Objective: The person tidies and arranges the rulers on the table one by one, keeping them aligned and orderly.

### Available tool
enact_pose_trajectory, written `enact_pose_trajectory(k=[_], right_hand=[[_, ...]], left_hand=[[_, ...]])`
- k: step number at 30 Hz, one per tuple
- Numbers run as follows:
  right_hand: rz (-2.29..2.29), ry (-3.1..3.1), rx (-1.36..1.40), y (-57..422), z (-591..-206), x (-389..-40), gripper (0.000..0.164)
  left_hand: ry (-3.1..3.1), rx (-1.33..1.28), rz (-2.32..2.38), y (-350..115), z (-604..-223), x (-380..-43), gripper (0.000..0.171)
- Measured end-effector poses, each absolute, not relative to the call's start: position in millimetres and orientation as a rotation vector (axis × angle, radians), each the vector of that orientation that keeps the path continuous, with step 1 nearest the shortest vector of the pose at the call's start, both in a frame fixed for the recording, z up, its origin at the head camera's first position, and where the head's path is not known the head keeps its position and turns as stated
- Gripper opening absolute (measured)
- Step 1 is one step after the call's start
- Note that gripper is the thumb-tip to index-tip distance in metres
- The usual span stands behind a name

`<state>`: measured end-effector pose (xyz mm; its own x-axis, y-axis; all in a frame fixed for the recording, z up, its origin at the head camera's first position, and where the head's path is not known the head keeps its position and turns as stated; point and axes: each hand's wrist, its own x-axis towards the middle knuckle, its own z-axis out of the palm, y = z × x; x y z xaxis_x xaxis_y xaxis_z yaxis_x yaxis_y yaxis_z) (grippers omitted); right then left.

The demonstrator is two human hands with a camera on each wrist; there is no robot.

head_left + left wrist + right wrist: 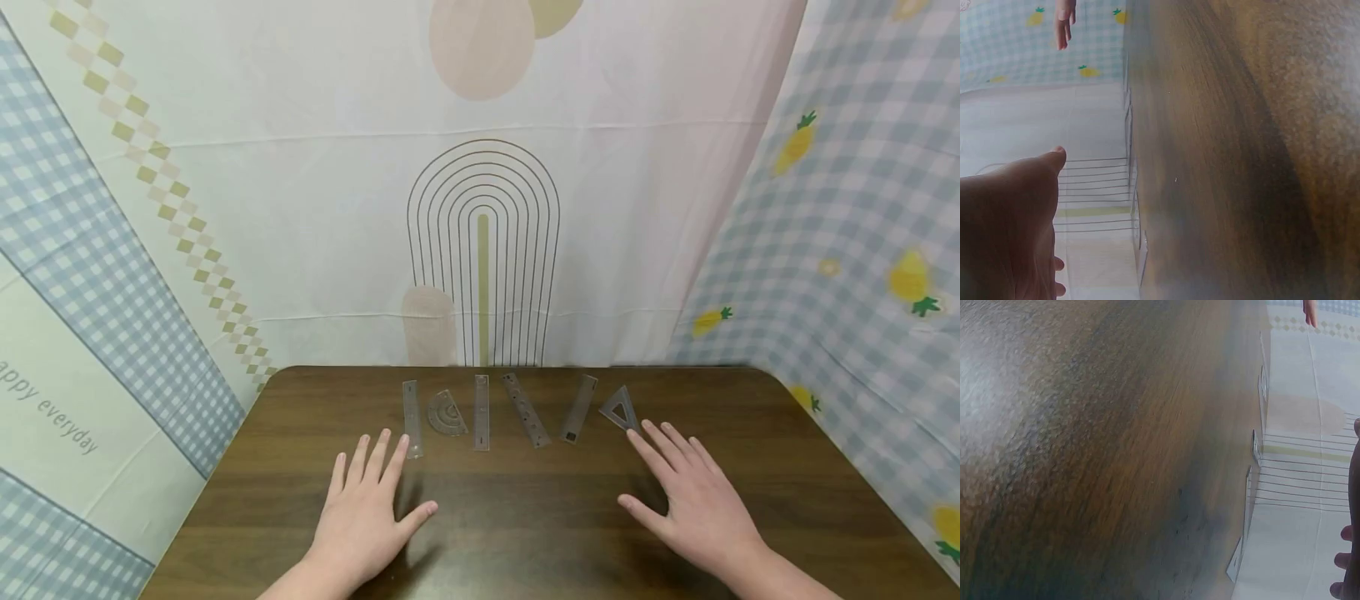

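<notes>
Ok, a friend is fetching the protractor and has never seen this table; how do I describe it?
On the brown table, find the row of clear measuring tools near the far edge. The protractor lies second from the left, between the leftmost ruler and the next ruler. Its rounded half-disc shape sets it apart from both.

Clear, smooth plastic in rulers (482, 429), protractor (447, 413) and set square (630, 407) ahead of left hand (365, 508) and right hand (697, 504); wood-grain in tabletop (517, 525) below both, finely textured, softly shiny; matt, creased cloth (322, 242) farther ahead.
</notes>
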<state>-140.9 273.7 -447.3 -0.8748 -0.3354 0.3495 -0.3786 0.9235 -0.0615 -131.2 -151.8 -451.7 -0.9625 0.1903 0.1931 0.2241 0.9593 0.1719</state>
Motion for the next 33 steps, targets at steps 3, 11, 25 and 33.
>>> enact_pose_trajectory(k=[3, 11, 25, 33], right_hand=[[0.203, -2.765, 0.522, 270, -446, -141, 0.082], [0.235, -2.806, 0.513, 260, -446, -144, 0.080], [0.217, -2.797, 0.578, 239, -449, -157, 0.077], [0.220, -2.773, 0.615, 228, -451, -167, 0.073]], left_hand=[[-2.940, -0.309, -0.287, -152, -451, -132, 0.094], [-2.943, -0.301, -0.294, -151, -451, -133, 0.092], [-2.961, -0.257, -0.370, -157, -456, -141, 0.088], [-2.977, -0.228, -0.368, -160, -457, -146, 0.088]])
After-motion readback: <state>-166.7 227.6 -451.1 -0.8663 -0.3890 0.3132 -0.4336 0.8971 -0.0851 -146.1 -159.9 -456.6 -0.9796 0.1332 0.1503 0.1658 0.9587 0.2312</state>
